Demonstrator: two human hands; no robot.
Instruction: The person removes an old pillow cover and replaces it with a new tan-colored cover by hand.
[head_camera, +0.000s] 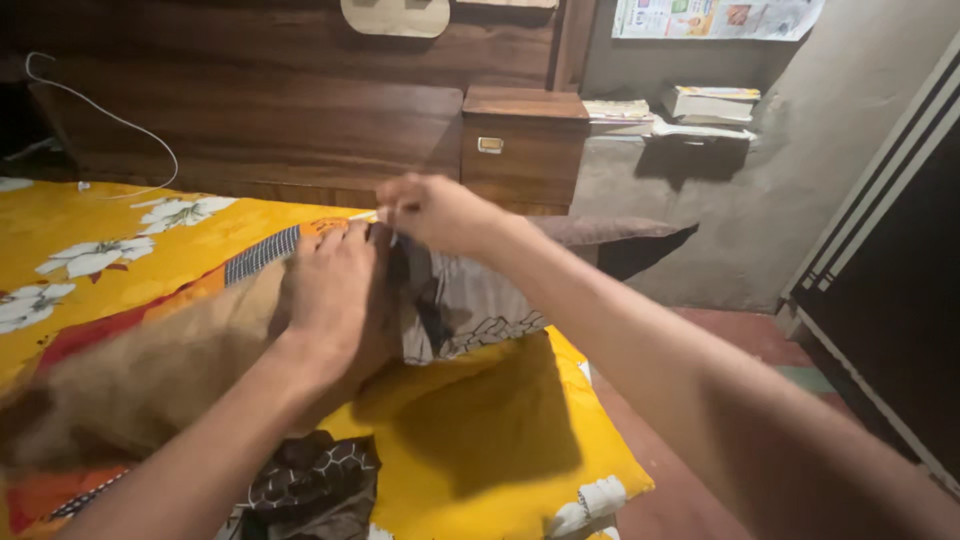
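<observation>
Pillow (150, 380), brown, lies across the yellow floral bedsheet (480, 440) on the bed, partly inside a patterned pillowcase (470, 305) (grey-white with dark print). The open mouth of the case sits at about the pillow's middle, near the bed's right edge.

Left hand (335, 295): palm down, pressing flat on the pillow right at the case mouth; fingers spread, no grip closed on anything, just weight on the fabric.

Right hand (435, 212): raised above the case, grip pinched together on a small light bit at the case's upper edge, seemingly a hem or zip tab; too small to tell which.

Judgement on technique: the flat left hand should keep the pillow pinned while the right draws the hem in line with the pillow's long axis; a sideways pull would likely bunch the cloth. Keeping the pinch close to the seam gives better control.

Edges and room:
- Bed's right edge falls just beyond the case; the corner of the sheet overhangs toward the reddish floor (740, 335).
- Wooden headboard (270, 120) and a bedside cabinet (525, 145) stand behind, apart from the hands.
- Dark patterned cloth (315, 485) lies near the left forearm, touching the pillow's near side.
- Dark wardrobe door (890, 300) at far right, well apart.
- White cable (110, 120) hangs over the headboard, well apart from the hands.
</observation>
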